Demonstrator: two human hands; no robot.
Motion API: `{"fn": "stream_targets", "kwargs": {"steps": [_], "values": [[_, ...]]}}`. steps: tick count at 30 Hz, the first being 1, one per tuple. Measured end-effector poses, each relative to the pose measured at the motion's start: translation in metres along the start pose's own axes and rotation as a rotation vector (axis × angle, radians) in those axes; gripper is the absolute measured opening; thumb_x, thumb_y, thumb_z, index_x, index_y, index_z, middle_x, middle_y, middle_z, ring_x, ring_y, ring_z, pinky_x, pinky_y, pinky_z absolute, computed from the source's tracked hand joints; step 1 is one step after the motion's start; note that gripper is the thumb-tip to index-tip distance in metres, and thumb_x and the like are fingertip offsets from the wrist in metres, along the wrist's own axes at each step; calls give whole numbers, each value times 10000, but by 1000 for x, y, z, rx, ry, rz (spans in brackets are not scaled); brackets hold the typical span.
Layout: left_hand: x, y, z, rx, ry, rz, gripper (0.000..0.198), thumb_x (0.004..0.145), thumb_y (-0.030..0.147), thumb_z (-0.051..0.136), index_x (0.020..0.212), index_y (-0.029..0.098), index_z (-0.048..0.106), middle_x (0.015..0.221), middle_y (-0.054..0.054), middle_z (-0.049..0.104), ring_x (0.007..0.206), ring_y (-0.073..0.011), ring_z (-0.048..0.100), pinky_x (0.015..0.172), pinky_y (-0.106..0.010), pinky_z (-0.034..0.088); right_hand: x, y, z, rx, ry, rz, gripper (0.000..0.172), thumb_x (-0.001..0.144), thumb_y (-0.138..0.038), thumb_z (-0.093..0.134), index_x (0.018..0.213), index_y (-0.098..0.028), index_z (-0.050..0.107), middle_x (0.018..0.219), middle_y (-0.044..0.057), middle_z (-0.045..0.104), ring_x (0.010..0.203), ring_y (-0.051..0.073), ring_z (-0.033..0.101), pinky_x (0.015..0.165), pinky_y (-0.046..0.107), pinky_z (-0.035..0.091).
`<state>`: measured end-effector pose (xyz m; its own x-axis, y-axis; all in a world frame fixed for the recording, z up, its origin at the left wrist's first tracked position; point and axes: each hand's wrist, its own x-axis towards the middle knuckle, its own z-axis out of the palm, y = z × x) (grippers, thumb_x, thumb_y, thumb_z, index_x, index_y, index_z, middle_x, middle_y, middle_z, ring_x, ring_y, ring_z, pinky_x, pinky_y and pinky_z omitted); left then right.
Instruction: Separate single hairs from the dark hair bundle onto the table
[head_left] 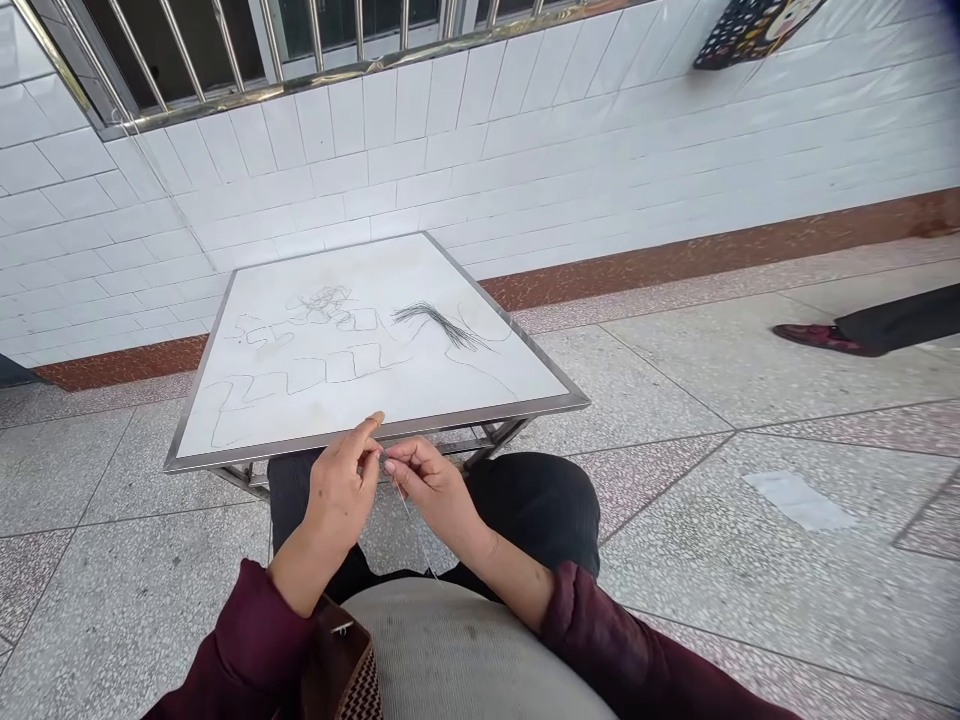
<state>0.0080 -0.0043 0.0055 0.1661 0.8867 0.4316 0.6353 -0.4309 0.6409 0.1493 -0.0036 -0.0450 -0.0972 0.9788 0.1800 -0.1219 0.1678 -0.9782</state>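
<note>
Close together over my lap, just in front of the table's near edge, my left hand (343,485) and my right hand (435,490) meet at the fingertips. Both pinch a thin wire; a tiny dark bit shows between the fingers. The wire's loose end (407,508) hangs below my right hand toward my lap. My left index finger points up toward the table. On the white table (330,410) lie a bundle of straight dark wires (439,325), a tangled heap of thin wires (326,302) and several wires bent in square steps (330,375).
The table has a metal rim and stands against a white tiled wall (337,180) with a barred window. A brown bag (337,650) rests at my left side. A white paper (799,500) lies on the floor at right; beyond it is another person's shoe (821,338).
</note>
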Motion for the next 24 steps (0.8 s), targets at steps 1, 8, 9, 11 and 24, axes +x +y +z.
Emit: {"fn": "stream_targets", "kwargs": {"steps": [1,8,9,11,24], "values": [[0,-1,-1,0,0,-1,448,870,78,498,1278,256,546,890,16,691,802,-119,639,817,-274,515,0,1,1,7,-6,10,215,848,-424,619,889,-218,571,610,-51,522,489,104,479,475,242,435],[-1,-7,-10,7,44,-32,426,891,111,482,1291,247,539,898,-1,677,815,-128,628,826,-284,505,-6,4,2,-82,-77,47,179,832,-366,627,918,-217,577,670,-28,574,547,121,547,502,247,479],[-1,-8,-11,7,50,-37,421,893,116,480,1288,247,542,899,-3,676,815,-130,628,828,-288,506,-8,5,3,-108,-90,34,164,838,-358,620,914,-218,580,680,-23,584,548,122,552,506,249,483],[-2,-8,-12,5,48,-44,415,894,119,473,1282,247,546,901,-6,674,814,-134,630,825,-294,508,-10,4,4,-178,-102,-20,127,852,-334,604,908,-221,589,698,-15,603,559,125,564,526,254,492],[-4,-15,-35,25,64,-132,391,904,166,470,1277,248,552,931,-20,664,835,-152,627,804,-303,489,-24,3,6,-479,-240,-185,72,893,-261,567,859,-227,621,722,-6,664,656,140,631,607,245,490]]}}
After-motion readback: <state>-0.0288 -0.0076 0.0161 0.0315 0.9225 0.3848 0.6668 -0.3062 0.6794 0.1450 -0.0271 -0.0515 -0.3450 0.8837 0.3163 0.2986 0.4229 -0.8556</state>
